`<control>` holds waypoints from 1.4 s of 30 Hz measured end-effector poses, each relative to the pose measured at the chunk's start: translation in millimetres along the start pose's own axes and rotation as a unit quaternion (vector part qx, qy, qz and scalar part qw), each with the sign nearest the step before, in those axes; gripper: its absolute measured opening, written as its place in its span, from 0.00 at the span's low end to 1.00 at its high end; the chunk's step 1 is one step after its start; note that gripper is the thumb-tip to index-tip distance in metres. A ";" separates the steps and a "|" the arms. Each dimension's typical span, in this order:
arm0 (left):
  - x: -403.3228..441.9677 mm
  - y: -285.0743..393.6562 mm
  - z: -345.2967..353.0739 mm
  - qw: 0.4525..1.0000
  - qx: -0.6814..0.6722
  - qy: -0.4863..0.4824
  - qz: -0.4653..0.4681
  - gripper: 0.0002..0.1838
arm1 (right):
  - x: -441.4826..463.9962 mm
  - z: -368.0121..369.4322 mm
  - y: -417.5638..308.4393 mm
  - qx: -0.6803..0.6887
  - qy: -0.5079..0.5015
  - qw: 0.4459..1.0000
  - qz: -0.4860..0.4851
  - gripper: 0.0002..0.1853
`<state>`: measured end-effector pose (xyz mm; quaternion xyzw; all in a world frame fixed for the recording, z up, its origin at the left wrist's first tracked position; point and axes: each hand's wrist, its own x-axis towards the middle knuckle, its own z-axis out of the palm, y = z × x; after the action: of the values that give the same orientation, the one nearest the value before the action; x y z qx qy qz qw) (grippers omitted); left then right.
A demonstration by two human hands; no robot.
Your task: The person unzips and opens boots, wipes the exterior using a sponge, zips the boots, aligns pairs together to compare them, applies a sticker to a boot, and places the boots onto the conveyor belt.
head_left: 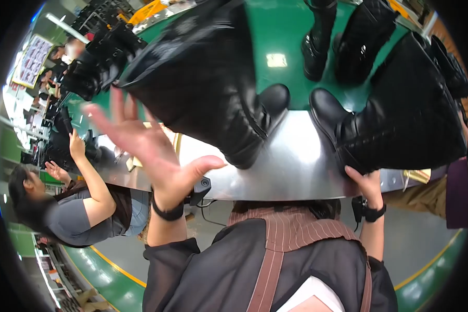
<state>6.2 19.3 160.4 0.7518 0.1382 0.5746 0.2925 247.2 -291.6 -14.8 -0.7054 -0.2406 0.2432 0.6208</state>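
Note:
A tall black boot (203, 83) stands tilted on the shiny metal edge of the bench, its wide shaft leaning left and its toe pointing right. Just in front of that shaft is my left hand (153, 151), fingers spread and slightly blurred, with nothing held. At the right, another tall black boot (400, 119) leans with its toe towards the first one. My right hand (366, 184) grips it low, near the heel, with the thumb in sight and the other fingers partly hidden behind the boot. Both wrists wear black bands.
More black boots stand on the green bench top (281, 31) at the far right, including a glossy boot (361, 47). Several dark boots (104, 57) are at the far left. A co-worker (78, 203) works on my left. Yellow crates (148, 10) stand at the back.

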 end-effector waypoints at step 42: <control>-142.2 -41.4 64.1 0.596 -0.559 -0.170 -0.550 0.23 | -21.2 72.2 -13.2 0.469 -0.148 0.870 0.040 0.26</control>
<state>29.2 -43.4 13.5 0.3065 0.1252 0.1308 0.9345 184.1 -248.9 -8.7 -0.2963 -0.1586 0.4535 0.8254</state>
